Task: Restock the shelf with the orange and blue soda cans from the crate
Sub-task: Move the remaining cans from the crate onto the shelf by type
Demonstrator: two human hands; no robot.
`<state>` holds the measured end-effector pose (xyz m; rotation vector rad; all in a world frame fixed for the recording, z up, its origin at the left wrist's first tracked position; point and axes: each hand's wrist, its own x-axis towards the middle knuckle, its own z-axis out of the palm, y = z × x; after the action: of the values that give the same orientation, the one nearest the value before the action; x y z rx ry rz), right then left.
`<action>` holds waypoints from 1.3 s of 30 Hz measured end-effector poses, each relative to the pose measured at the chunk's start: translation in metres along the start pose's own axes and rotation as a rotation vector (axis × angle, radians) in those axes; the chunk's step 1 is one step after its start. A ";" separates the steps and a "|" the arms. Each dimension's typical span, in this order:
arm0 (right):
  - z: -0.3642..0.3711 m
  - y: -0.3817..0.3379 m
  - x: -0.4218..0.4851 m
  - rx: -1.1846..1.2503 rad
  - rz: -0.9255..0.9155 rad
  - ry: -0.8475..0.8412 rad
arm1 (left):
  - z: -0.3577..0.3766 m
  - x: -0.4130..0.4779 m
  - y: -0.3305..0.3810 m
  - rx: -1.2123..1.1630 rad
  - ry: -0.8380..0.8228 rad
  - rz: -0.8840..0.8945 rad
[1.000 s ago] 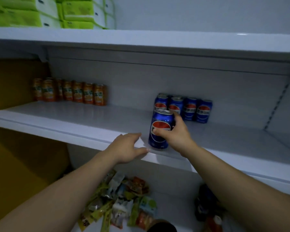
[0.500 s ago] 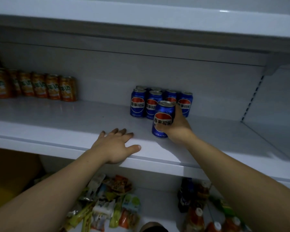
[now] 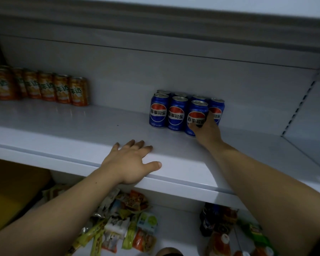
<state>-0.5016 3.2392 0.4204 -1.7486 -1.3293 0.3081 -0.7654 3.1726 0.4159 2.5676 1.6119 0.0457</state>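
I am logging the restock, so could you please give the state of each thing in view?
other blue cans: upright, grouped at the back.
front blue can: upright, beside the other blue cans.
right hand: grips the front blue can.
left hand: flat on the shelf, fingers straight.
orange cans: upright, in a row at the left.
snack packets: lying in a pile below.

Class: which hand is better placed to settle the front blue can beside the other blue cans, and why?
The right hand: it grips the front blue can, beside the other blue cans. The left hand rests flat on the shelf edge, apart from them.
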 end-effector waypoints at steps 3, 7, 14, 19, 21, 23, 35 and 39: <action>0.002 0.002 0.009 -0.021 0.032 0.001 | 0.000 0.001 0.001 0.000 0.002 0.002; 0.004 0.003 0.014 -0.033 0.033 0.021 | -0.001 0.001 0.002 -0.006 0.007 0.001; -0.003 -0.008 0.004 -0.091 0.096 -0.013 | -0.004 0.001 0.000 -0.040 0.015 0.014; -0.018 -0.053 -0.021 -0.200 -0.072 0.022 | -0.017 -0.009 -0.010 -0.217 0.025 0.024; -0.017 -0.078 -0.034 -0.281 -0.173 -0.046 | -0.024 -0.020 -0.019 -0.206 0.046 -0.001; -0.009 -0.107 -0.051 -0.346 -0.219 -0.149 | -0.030 -0.037 -0.033 -0.210 0.065 -0.045; 0.144 -0.269 -0.224 -0.348 -0.665 -0.658 | -0.013 -0.256 -0.156 -0.333 0.173 -0.516; 0.207 -0.302 -0.298 -0.375 -0.812 -0.868 | 0.022 -0.352 -0.194 -0.387 0.160 -0.804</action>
<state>-0.9498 3.0914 0.4422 -1.1959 -2.7339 0.3749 -1.0907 2.9383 0.3840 1.5403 2.2906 0.4448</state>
